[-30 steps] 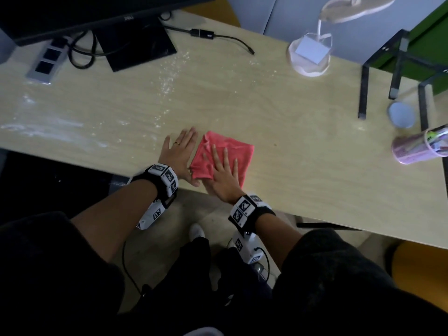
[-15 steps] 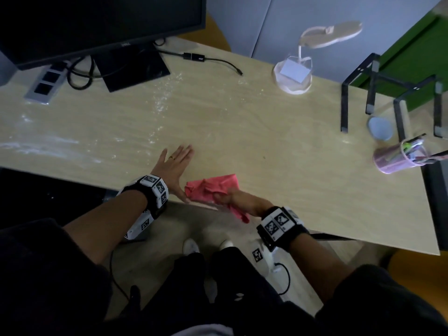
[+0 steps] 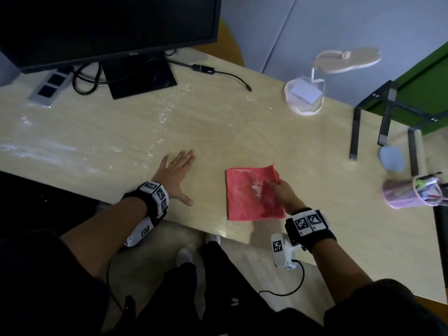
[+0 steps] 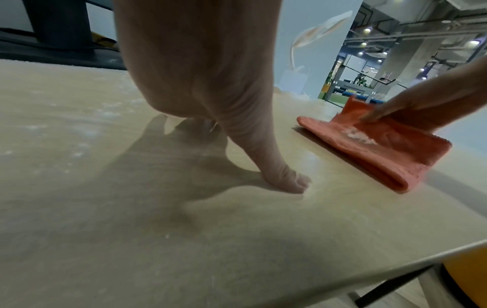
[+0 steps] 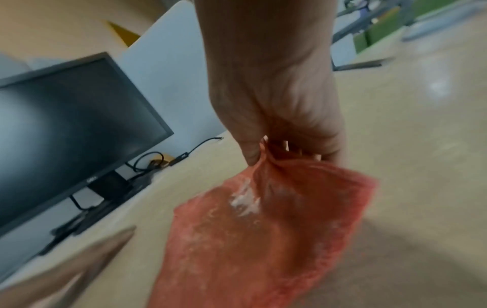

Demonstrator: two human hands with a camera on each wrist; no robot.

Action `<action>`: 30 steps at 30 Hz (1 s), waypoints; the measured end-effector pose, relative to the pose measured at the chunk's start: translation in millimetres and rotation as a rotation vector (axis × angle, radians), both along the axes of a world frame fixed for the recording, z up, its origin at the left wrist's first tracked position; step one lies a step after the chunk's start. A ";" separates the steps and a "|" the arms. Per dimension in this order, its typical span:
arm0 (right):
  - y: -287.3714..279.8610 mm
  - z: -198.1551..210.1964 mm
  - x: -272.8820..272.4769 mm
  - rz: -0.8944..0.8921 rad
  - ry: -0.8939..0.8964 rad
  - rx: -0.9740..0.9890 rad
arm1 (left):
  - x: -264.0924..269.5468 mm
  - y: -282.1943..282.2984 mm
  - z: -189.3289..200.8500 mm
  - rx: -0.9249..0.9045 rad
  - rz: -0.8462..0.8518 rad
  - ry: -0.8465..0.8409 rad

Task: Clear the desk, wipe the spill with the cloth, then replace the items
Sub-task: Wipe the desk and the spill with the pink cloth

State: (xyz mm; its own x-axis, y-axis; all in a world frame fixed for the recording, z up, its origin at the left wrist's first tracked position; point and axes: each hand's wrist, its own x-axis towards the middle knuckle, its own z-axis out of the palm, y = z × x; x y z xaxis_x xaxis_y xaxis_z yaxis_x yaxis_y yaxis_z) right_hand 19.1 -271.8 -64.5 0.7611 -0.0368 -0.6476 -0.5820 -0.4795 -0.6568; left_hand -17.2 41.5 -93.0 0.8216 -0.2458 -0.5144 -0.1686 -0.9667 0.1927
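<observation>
A red folded cloth (image 3: 252, 194) lies on the wooden desk (image 3: 242, 132) near its front edge, with white residue on its top face. My right hand (image 3: 278, 190) pinches the cloth's right edge; the right wrist view shows thumb and fingers gathered on the cloth (image 5: 263, 229). My left hand (image 3: 178, 170) rests flat on the desk to the left of the cloth, fingers straight, thumb spread, holding nothing. In the left wrist view the cloth (image 4: 374, 150) lies to the right of my left hand (image 4: 295, 183). White spill streaks (image 3: 167, 110) run across the desk's left half.
A black monitor (image 3: 101, 27) with cables stands at the back left beside a socket panel (image 3: 49, 87). A white desk lamp (image 3: 305, 95) is at the back, a black metal stand (image 3: 385, 122), a pale blue disc (image 3: 391, 157) and a pink pen cup (image 3: 409, 192) at the right.
My right hand gathered the cloth off the desk edge, carried it right and laid it folded, residue side up. My left hand stayed flat on the desk.
</observation>
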 end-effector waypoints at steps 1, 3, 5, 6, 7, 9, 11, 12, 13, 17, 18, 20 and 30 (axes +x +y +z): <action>-3.9 -0.3 -0.7 0.019 -0.046 -0.107 | -0.4 0.1 -1.3 -0.006 0.000 -0.011; -12.5 -4.9 -1.4 0.024 -0.049 -0.186 | -0.6 1.2 -3.1 -0.022 0.006 -0.027; -19.5 -8.6 -3.4 -0.024 -0.018 -0.192 | -0.5 0.4 -2.0 -0.045 0.000 -0.068; -22.3 -9.6 -5.5 -0.050 -0.019 -0.185 | -0.4 -1.7 -2.0 -0.056 -0.024 -0.109; -23.6 -9.0 -8.2 -0.071 -0.037 -0.178 | -0.4 -5.0 -2.5 -0.069 -0.070 -0.164; -22.5 -4.0 -13.9 -0.093 -0.115 -0.171 | 1.0 -16.5 -0.6 -0.117 -0.200 -0.266; -18.1 2.6 -17.4 -0.096 -0.191 -0.186 | 2.1 -33.5 4.2 -0.168 -0.366 -0.303; -15.0 5.9 -18.4 -0.096 -0.225 -0.196 | 2.3 -43.2 6.3 -0.164 -0.465 -0.309; -11.3 9.1 -19.0 -0.092 -0.258 -0.204 | 1.5 -52.7 8.1 -0.147 -0.545 -0.303; 10.7 18.8 -20.7 -0.096 -0.385 -0.145 | -6.9 -73.1 1.3 -0.124 -0.617 -0.250; 18.2 20.1 -21.9 -0.096 -0.401 -0.114 | -9.6 -72.7 -1.6 -0.116 -0.613 -0.242; 33.1 19.0 -24.6 -0.051 -0.430 -0.079 | -13.3 -67.4 -6.7 -0.092 -0.610 -0.227; 53.1 -26.9 -47.8 0.714 -0.592 -0.410 | -18.6 -1.3 -9.5 -0.037 -0.333 -0.264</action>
State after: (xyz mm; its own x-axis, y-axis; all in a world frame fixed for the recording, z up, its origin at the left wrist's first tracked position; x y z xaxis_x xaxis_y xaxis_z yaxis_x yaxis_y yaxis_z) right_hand -28.7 -218.7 -91.4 0.8867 0.4176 -0.1986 0.2946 -0.8412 -0.4535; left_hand -35.7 40.2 -102.4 0.7968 -0.5340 -0.2828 -0.5184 -0.8445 0.1342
